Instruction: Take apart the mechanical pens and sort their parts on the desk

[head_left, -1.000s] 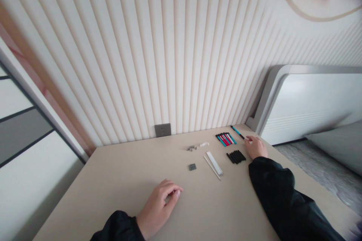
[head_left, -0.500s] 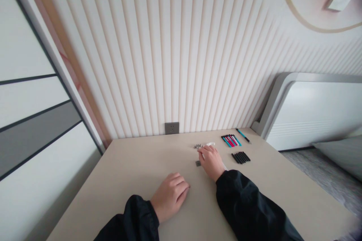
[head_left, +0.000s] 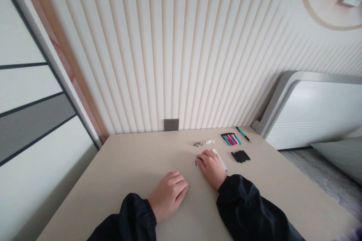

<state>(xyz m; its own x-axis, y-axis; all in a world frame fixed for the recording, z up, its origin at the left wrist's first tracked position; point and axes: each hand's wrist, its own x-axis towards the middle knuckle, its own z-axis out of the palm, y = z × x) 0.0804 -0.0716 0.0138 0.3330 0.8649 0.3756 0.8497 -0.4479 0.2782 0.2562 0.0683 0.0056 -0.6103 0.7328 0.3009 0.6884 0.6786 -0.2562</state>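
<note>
My left hand [head_left: 169,196] rests on the table with its fingers curled closed. Whatever may be inside it is hidden. Farther forward, my right hand [head_left: 212,166] is low over the table, thumb and fingers drawn together around a row of small dark pieces [head_left: 195,163], mostly covered by the fingers. I cannot make out what the fingertips hold. Thin white rods [head_left: 220,159] lie along the right side of that hand. Just beyond its fingers are a cluster of small grey metal-looking pieces [head_left: 198,144] and a row of small white pieces [head_left: 210,141].
Several black tubes [head_left: 241,156] lie to the right. Behind them is a row of teal, red and white pen barrels [head_left: 231,139], with one teal-and-black pen [head_left: 243,134] beside it. A ribbed wall with a socket [head_left: 171,124] borders the beige table [head_left: 135,158].
My right hand has pulled back slightly from the grey and white pieces and lowered over the dark row, covering most of it. My left hand has stayed almost still.
</note>
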